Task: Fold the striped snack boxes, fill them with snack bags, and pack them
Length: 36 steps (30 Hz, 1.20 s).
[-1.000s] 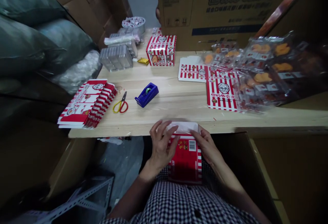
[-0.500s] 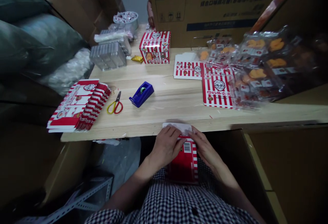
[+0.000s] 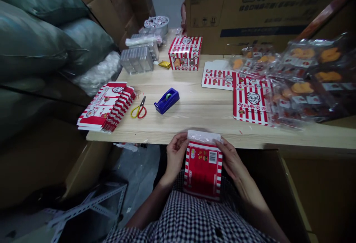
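Between my hands, at the table's front edge, is a red-and-white striped carton (image 3: 202, 172) with a barcode on its red face and a pale open flap at its top. My left hand (image 3: 177, 152) pinches its upper left edge. At the upper right corner, my right hand (image 3: 230, 157) grips the carton with thumb and fingers. The carton's lower end rests against the checked shirt. On the table beyond lie a blue tape dispenser (image 3: 167, 101) and scissors (image 3: 138, 109) with one yellow and one red handle.
A stack of folded striped cartons (image 3: 102, 106) lies at the left. An assembled striped box (image 3: 185, 53) stands at the back, beside clear plastic cases (image 3: 136, 60). Flat cartons (image 3: 250, 104) and clear bags of toy food (image 3: 302, 87) cover the right side. A big cardboard box (image 3: 233, 17) stands behind.
My left hand has moved from across the carton's top to its left edge, uncovering more of the red face. The camera view has turned left, so the table things appear further right.
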### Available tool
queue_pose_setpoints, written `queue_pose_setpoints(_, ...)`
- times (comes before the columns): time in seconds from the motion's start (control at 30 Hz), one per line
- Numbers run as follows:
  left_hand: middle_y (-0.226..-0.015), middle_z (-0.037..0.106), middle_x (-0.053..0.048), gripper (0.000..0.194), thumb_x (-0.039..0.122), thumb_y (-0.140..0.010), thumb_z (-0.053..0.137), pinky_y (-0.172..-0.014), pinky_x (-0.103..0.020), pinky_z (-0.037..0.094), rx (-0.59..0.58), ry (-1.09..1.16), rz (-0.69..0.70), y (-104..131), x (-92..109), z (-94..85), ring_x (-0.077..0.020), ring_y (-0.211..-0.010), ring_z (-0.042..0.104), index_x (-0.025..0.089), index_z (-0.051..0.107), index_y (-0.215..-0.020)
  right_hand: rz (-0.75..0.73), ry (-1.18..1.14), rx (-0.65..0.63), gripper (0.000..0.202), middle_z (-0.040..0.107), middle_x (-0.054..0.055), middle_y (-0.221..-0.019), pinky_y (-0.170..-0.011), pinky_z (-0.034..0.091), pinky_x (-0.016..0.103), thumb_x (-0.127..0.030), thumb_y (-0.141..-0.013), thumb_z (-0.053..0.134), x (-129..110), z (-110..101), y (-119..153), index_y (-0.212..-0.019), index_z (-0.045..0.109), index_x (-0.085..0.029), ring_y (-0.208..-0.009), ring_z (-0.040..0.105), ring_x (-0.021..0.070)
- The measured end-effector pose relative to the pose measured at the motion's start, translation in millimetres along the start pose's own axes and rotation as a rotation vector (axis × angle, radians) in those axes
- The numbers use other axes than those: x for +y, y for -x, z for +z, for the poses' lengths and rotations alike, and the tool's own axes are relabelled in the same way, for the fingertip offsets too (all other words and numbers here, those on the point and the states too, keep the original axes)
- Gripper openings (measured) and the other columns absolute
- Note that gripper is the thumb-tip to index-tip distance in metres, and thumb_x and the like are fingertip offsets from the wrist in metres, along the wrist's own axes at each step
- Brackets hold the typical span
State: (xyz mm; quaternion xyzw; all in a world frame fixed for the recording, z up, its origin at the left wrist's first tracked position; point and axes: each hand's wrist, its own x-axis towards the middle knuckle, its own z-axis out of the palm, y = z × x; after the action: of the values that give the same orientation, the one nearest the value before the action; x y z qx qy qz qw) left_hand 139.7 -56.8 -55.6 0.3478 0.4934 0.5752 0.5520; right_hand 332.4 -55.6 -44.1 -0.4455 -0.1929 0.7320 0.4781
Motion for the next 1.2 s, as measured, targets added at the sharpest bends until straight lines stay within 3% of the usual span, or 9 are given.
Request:
queue_pose_setpoints(0.17, -0.131, 0.061, -0.009, 0.023, 0.034, -0.086, 0.071, -0.094, -0.030, 0.050, 0.032, -0.144, 0.072, 6, 0, 5.4, -0.0205, -0.111, 0.063, 0.019, 0.073, -0.104, -0.017, 0.007, 0.031, 0.047, 0.075, 0.004, -0.117, -0.096, 0.055, 0.040, -0.045, -0.079, 0.079, 4, 4, 1, -0.120, 0.065, -0.028, -0.113, 0.068, 0.0273)
queue_pose_setpoints(0.3, -0.126, 0.059, -0.008, 0.023, 0.036, -0.086, 0.070, -0.082, -0.027, 0.049, -0.032, -0.260, 0.057, 8, 1, -1.2, -0.0164, -0.095, 0.063, 0.018, 0.072, -0.101, -0.235, 0.110, 0.100, 0.060, 0.061, 0.002, -0.139, -0.103, 0.050, 0.041, -0.044, -0.087, 0.071, 11, 9, 9, -0.142, 0.046, -0.038, -0.126, 0.060, 0.0240)
queue_pose_setpoints(0.4, -0.121, 0.059, -0.007, 0.021, 0.037, -0.089, 0.066, -0.083, -0.026, 0.046, -0.058, -0.310, 0.066, 4, 0, -8.9, -0.0159, -0.095, 0.060, 0.018, 0.071, -0.096, -0.388, 0.283, 0.143, 0.047, 0.060, 0.003, -0.141, -0.105, 0.048, 0.039, -0.043, -0.088, 0.070, 14, 3, 14, -0.133, 0.058, -0.034, -0.126, 0.058, 0.0243)
queue_pose_setpoints(0.5, -0.116, 0.057, -0.006, 0.019, 0.036, -0.091, 0.063, -0.086, -0.026, 0.044, -0.087, -0.313, 0.058, -1, 0, -13.4, -0.0165, -0.098, 0.058, 0.018, 0.070, -0.092, -0.389, 0.387, 0.069, 0.036, 0.063, 0.004, -0.136, -0.103, 0.047, 0.038, -0.042, -0.089, 0.069, 11, -8, 15, -0.124, 0.067, -0.031, -0.120, 0.061, 0.0245)
queue_pose_setpoints(0.63, -0.108, 0.055, -0.005, 0.019, 0.033, -0.091, 0.061, -0.087, -0.026, 0.043, -0.141, -0.242, 0.036, -6, 1, -12.7, -0.0167, -0.096, 0.056, 0.017, 0.065, -0.082, -0.488, 0.582, -0.050, 0.030, 0.062, 0.005, -0.128, -0.107, 0.041, 0.037, -0.037, -0.092, 0.066, 0, -12, 9, -0.122, 0.072, -0.032, -0.124, 0.055, 0.0234)
queue_pose_setpoints(0.83, -0.105, 0.057, -0.006, 0.023, 0.033, -0.089, 0.062, -0.087, -0.028, 0.044, -0.176, -0.277, 0.015, -11, 1, -12.8, -0.0198, -0.100, 0.057, 0.016, 0.063, -0.074, -0.388, 0.699, -0.209, 0.025, 0.068, 0.005, -0.108, -0.098, 0.044, 0.040, -0.044, -0.093, 0.063, -10, -9, -5, -0.109, 0.077, -0.031, -0.109, 0.059, 0.0248)
queue_pose_setpoints(1.0, -0.119, 0.057, -0.009, 0.023, 0.037, -0.092, 0.062, -0.084, -0.027, 0.045, -0.135, -0.377, 0.078, -7, 2, -13.7, -0.0190, -0.104, 0.059, 0.018, 0.073, -0.097, -0.361, 0.713, -0.209, 0.026, 0.070, 0.005, -0.105, -0.095, 0.045, 0.039, -0.047, -0.093, 0.062, -12, -13, -8, -0.101, 0.079, -0.029, -0.103, 0.059, 0.0251)
queue_pose_setpoints(1.1, -0.114, 0.060, -0.009, 0.028, 0.041, -0.091, 0.062, -0.081, -0.026, 0.046, -0.200, -0.372, 0.064, -9, 3, -14.7, -0.0186, -0.101, 0.060, 0.016, 0.072, -0.085, -0.345, 0.709, -0.217, 0.026, 0.070, 0.005, -0.106, -0.094, 0.046, 0.039, -0.047, -0.093, 0.062, -10, -17, -7, -0.099, 0.080, -0.029, -0.101, 0.061, 0.0244)
queue_pose_setpoints(1.2, -0.106, 0.065, -0.008, 0.032, 0.044, -0.089, 0.064, -0.080, -0.026, 0.047, -0.219, -0.303, 0.009, -13, 0, -16.1, -0.0182, -0.093, 0.061, 0.015, 0.069, -0.076, -0.343, 0.633, -0.143, 0.026, 0.071, 0.004, -0.116, -0.105, 0.041, 0.040, -0.048, -0.091, 0.065, -2, -19, -7, -0.101, 0.080, -0.029, -0.116, 0.058, 0.0254)
